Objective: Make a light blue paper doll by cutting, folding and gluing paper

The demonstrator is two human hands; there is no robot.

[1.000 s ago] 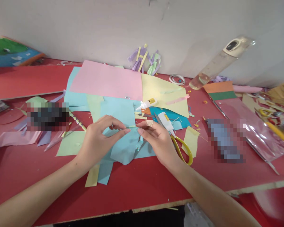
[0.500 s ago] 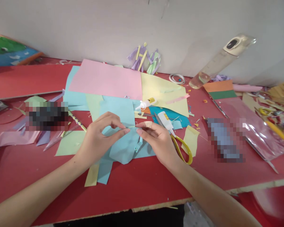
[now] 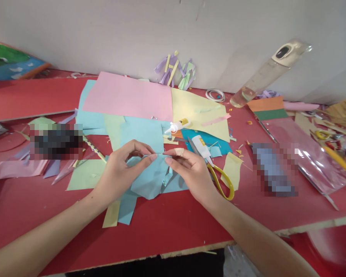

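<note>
A light blue piece of paper point(image 3: 150, 181) hangs between my hands, with a small rolled or folded strip point(image 3: 167, 177) of the same blue at its right side. My left hand point(image 3: 129, 163) pinches its top edge between thumb and index finger. Close beside it, my right hand point(image 3: 192, 167) pinches the same edge; a tan patch covers part of its index finger. A white glue bottle point(image 3: 181, 124) lies just beyond the fingertips. Another glue bottle point(image 3: 201, 146) rests against scissors point(image 3: 231, 188) with yellow handles, right of my right hand. More blue paper point(image 3: 142, 132) lies underneath.
Pink paper point(image 3: 132, 96) and pale yellow paper point(image 3: 196, 104) lie towards the wall. A clear water bottle point(image 3: 256, 84) leans there. Blurred-out dark objects sit left and right. Paper figures point(image 3: 168, 69) stand against the wall. The red table's front edge point(image 3: 196, 250) is chipped.
The fingertips of both hands have shifted slightly along the blue paper's top edge, and the paper has tilted a little. Everything else lies as before.
</note>
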